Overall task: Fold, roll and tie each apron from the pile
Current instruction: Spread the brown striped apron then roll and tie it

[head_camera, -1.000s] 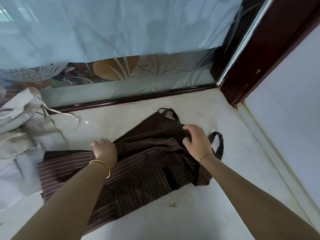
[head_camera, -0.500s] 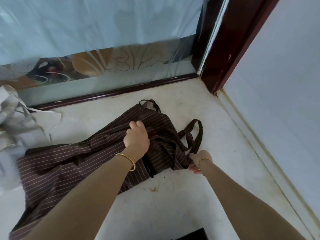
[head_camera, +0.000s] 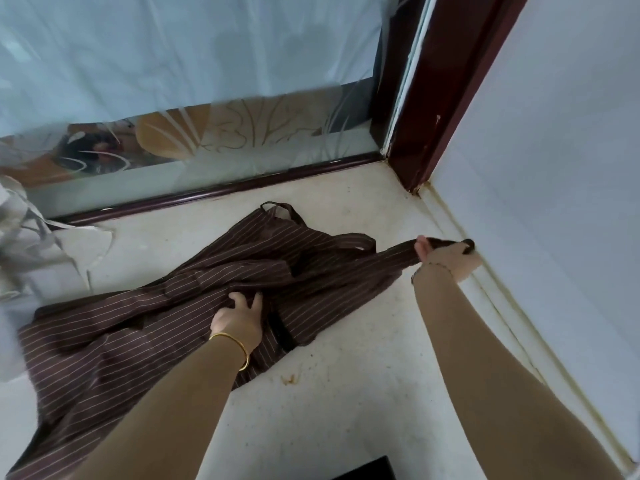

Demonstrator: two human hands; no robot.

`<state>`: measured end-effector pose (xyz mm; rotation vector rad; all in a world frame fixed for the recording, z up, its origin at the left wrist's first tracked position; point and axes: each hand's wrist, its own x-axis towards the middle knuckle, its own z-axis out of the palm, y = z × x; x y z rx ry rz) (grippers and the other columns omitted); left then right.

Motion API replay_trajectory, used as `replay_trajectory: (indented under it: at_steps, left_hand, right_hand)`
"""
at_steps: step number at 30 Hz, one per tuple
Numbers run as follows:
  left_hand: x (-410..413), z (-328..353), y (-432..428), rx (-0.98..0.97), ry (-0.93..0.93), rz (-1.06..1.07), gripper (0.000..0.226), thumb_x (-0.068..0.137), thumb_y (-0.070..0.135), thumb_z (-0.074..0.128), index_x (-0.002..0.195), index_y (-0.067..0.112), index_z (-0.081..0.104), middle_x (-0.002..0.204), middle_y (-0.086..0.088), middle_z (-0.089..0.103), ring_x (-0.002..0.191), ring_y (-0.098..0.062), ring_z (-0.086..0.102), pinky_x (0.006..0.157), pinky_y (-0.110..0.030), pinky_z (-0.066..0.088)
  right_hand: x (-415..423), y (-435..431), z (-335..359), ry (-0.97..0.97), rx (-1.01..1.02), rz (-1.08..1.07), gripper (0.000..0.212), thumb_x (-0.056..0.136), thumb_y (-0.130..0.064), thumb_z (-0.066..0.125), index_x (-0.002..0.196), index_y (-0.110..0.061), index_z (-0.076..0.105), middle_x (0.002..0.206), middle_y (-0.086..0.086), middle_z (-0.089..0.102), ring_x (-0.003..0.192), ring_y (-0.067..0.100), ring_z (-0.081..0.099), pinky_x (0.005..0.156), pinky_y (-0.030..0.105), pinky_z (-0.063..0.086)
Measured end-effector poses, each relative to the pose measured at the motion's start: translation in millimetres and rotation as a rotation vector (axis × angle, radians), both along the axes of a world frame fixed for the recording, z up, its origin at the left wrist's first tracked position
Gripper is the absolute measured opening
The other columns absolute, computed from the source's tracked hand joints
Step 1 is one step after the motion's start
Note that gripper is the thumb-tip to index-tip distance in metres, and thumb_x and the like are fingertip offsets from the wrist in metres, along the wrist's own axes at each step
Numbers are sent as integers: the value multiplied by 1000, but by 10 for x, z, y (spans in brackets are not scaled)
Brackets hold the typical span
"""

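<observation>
Both hands hold the striped apron [head_camera: 145,327] on the floor [head_camera: 346,393]: left hand [head_camera: 239,318] bunching its middle, right hand [head_camera: 445,258] pulling a corner right, so uneven tension could skew the fold.

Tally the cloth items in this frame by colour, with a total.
Brown pinstriped apron: 1, gripped by the left hand and pulled at one end by the right hand.
Pale grey cloth heap: 1 heap; piece count unclear.
Total: 2
</observation>
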<state>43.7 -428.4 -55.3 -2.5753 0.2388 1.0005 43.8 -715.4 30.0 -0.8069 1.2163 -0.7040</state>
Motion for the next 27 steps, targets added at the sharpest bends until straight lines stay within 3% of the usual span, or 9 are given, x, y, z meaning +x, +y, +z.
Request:
replay_trajectory:
  at_steps: [3,7,9,11,14,17,20,24,27]
  left_hand:
    - [-78,-1,-5,22,-7,-66,113,81,14,70,147,23,-23,151,-28,-8,111,-40,52,88,-41,54]
    - [-28,90,-3,45,7,-126,101,84,6,64,150,19,-11,151,-25,5,115,-36,51,89,-40,53]
    - [117,253,-87,-71,-5,-133,77,86,4,60,149,14,17,143,-17,30,116,-32,52,88,-36,52]
    - [317,403,-216,-207,-160,-144,52,88,5,58,136,12,40,131,-10,42,115,-29,52,87,-36,49]
    - [531,425,-340,-363,-363,-159,64,82,10,67,137,14,32,135,-10,35,123,-28,40,92,-37,47]
    - [636,328,-369,-291,-256,-271,81,80,23,71,145,17,23,146,-9,25,135,-31,26,106,-42,35]
    - [766,280,-359,-350,-167,-282,41,86,26,61,124,19,49,129,-6,46,124,-27,42,103,-40,35]
    - [938,391,-258,-788,-23,141,17,86,17,57,98,23,47,95,-1,59,86,-21,59,73,-33,49]
    - [1182,357,-117,-811,-144,196,32,83,17,61,112,20,47,106,-4,57,96,-24,58,78,-35,50]
  right_hand:
    - [145,18,24,107,-255,5,15,103,-21,30,107,-12,42,86,2,54,59,20,62,61,29,56]
    - [195,126,-305,697,-354,626,36,100,-26,39,122,-1,52,115,13,56,91,28,63,79,39,55]
    - [91,203,-393,828,-529,861,35,97,-21,43,124,0,49,129,16,43,101,34,58,82,41,51]
    - [89,300,-451,829,-747,958,29,96,-12,41,121,-4,51,126,14,47,102,32,57,80,37,49]
    - [200,436,-499,723,-981,1211,26,94,-5,36,110,-8,56,106,11,61,93,27,58,77,35,49]
    - [367,491,-540,672,-1044,1338,28,95,-2,37,115,-9,55,107,9,60,99,27,57,81,35,49]
    - [605,505,-566,646,-1063,1453,30,97,-4,37,122,-9,53,114,9,60,104,27,57,88,35,49]
    - [907,590,-693,691,-1028,1592,30,99,-8,37,126,-10,50,122,9,58,109,26,56,91,34,48]
    - [1156,744,-811,792,-1005,1619,29,97,-5,41,125,-10,47,120,10,57,105,26,56,88,35,49]
